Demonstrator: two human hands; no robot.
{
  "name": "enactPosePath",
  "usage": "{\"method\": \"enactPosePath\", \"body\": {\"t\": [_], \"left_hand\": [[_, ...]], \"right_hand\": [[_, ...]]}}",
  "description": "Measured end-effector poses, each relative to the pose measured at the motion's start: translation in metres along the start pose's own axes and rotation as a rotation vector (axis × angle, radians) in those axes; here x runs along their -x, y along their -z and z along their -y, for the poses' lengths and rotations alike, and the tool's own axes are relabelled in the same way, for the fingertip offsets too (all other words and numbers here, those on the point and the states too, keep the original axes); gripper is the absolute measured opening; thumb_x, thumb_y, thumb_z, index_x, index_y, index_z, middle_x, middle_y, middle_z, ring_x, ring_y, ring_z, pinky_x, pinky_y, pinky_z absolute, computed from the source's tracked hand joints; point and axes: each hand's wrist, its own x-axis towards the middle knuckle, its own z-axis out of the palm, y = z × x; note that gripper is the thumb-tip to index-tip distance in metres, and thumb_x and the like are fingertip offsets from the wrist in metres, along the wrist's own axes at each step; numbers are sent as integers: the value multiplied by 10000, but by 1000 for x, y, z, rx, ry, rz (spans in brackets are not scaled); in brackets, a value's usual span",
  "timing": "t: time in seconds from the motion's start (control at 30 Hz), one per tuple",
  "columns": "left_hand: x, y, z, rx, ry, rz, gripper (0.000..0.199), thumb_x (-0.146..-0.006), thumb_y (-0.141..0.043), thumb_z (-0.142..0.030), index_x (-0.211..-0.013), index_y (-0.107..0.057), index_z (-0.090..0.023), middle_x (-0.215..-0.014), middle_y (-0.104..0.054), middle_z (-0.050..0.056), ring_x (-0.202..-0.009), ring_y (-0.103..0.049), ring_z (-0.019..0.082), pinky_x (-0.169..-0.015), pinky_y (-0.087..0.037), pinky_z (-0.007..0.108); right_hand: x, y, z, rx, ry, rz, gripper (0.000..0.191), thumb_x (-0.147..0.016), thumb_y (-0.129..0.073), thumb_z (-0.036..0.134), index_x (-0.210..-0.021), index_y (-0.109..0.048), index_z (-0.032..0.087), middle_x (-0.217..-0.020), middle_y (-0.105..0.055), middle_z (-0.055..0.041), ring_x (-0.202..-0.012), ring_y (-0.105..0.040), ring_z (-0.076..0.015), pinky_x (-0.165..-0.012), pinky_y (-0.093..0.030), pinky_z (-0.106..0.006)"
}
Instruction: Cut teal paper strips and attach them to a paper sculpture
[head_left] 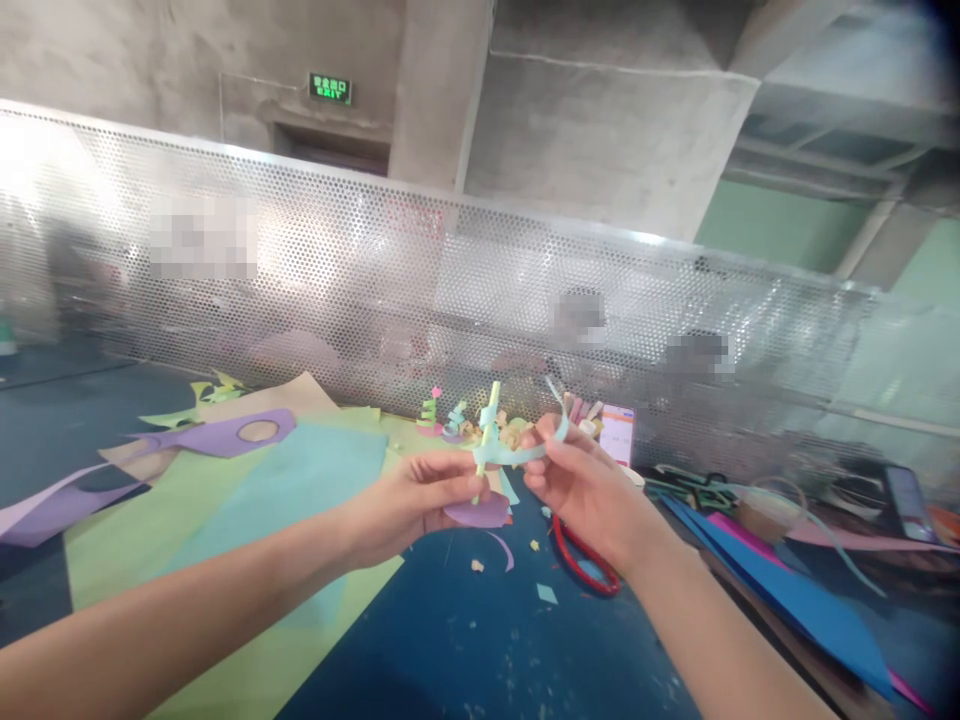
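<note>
In the middle of the view, my left hand (442,492) pinches the lower part of an upright yellow-green paper stick (494,400). A purple paper disc (480,511) sits at the stick's foot. A light blue paper strip (517,456) wraps around the stick, and its free part runs to the right. My right hand (574,470) holds that strip between thumb and fingers, with the curled end rising above them. Behind the hands stand small curled paper pieces, one green with a pink top (428,412) and one blue (455,422).
Green, light blue (300,480) and purple (217,435) sheets spread over the left of the blue table (450,650). Red-handled scissors (585,565) lie below my right hand. A phone (616,436) stands behind it; blue sheets (795,590) lie right. A perforated metal screen (337,260) borders the back.
</note>
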Motion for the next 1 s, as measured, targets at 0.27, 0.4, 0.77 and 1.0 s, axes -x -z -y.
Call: {"method": "enactPosePath", "body": {"t": [0.27,0.4,0.77,1.0], "left_hand": [[-2,-1,-3,-7,-63,20,219,-794,-613,-178,-1012,-616,-178,-858,-655,19,-753,-620,113,-740,-482,258],[-1,-1,-4,-34,-59,22,183,-812,-591,-186,-990,-629,-169,-840,-661,19,-739,-622,109,-740,-485,260],[0,1,-2,-71,2,6,85,-800,-605,-195,-840,-664,-149,-846,-688,18,-762,-621,93,-735,-471,220],[6,-8,0,-151,145,162,105,-757,-642,-223,-823,-678,-149,-875,-692,51,-866,-626,171,-828,-459,326]], "right_hand": [[1,0,4,181,76,17,158,-729,-676,238,-734,-521,208,-737,-534,39,-626,-544,-74,-614,-472,-215],[1,-1,3,197,55,37,168,-733,-672,244,-727,-510,199,-763,-550,27,-653,-565,-83,-651,-488,-228],[4,21,14,481,-121,329,252,-744,-660,197,-981,-576,216,-848,-622,-2,-806,-585,-124,-742,-466,-287],[2,16,13,403,-5,144,176,-812,-584,317,-947,-648,222,-866,-643,-24,-767,-607,-125,-749,-485,-307]]}}
